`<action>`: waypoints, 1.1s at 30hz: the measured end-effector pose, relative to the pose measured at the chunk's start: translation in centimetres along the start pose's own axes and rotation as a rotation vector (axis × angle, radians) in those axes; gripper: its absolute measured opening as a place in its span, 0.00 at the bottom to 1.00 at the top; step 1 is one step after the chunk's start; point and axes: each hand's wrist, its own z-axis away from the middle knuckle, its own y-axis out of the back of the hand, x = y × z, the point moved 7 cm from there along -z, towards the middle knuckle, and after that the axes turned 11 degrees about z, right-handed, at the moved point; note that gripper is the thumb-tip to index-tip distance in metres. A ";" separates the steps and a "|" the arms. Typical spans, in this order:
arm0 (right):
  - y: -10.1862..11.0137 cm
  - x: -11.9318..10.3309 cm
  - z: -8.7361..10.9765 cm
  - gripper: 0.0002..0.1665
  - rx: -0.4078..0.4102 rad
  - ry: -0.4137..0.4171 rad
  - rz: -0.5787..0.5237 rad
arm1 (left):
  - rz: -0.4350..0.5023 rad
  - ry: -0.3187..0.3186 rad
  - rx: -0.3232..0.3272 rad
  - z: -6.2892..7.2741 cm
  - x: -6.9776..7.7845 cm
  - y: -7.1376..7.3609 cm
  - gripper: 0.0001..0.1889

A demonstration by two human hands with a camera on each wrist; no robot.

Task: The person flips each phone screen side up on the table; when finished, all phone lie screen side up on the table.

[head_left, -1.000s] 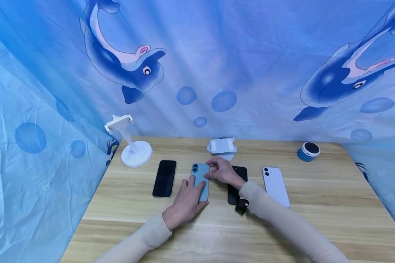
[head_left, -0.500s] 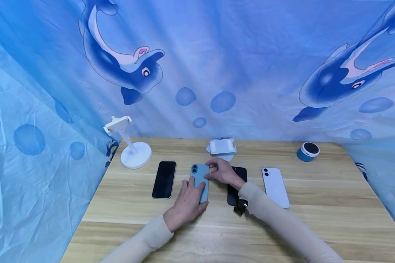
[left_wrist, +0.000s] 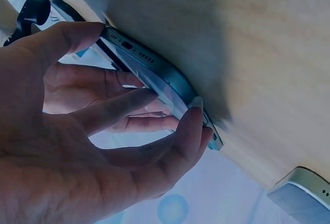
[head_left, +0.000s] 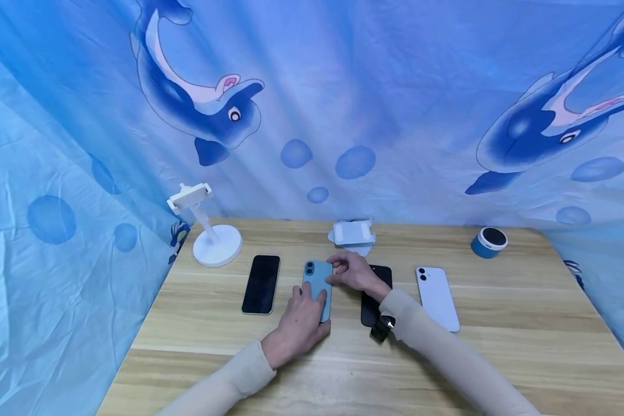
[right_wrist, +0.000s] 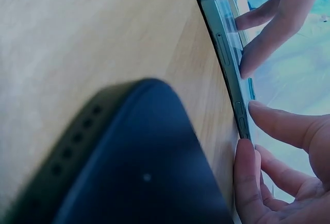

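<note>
A light blue phone [head_left: 319,277] lies back up in the middle of the wooden table, camera lenses at its far left corner. My left hand [head_left: 301,320] grips its near part: in the left wrist view the thumb is on one bottom corner of the phone [left_wrist: 154,62], other fingers reach the opposite edge, and one finger presses the back. At the far right corner my right hand [head_left: 352,271] pinches the edge; the right wrist view has thumb and forefinger right at the phone's side [right_wrist: 227,54]. A black phone [head_left: 369,309] lies partly under my right wrist.
Left of the hands lies a dark-screened phone [head_left: 261,284], and on the right a white phone [head_left: 438,297]. Along the back stand a white round-based phone stand [head_left: 217,245], a small folding stand [head_left: 352,232] and a blue-and-white round speaker [head_left: 489,242]. A dolphin-print curtain [head_left: 421,115] hangs behind.
The view has shifted slightly with the head. Both hands keep nearly the same places on the light blue phone; nothing else has visibly moved.
</note>
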 end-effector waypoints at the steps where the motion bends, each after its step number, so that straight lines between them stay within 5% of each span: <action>1: 0.0 0.0 0.0 0.29 0.000 0.000 0.000 | -0.003 -0.003 0.005 0.0 0.0 0.0 0.33; 17: -0.2 -0.4 0.4 0.30 0.013 -0.056 -0.003 | 0.075 0.012 -0.014 0.1 -0.4 0.1 0.32; 33: -0.5 0.0 0.2 0.27 -0.029 -0.043 -0.162 | 0.215 0.061 -0.027 0.4 -1.1 0.3 0.35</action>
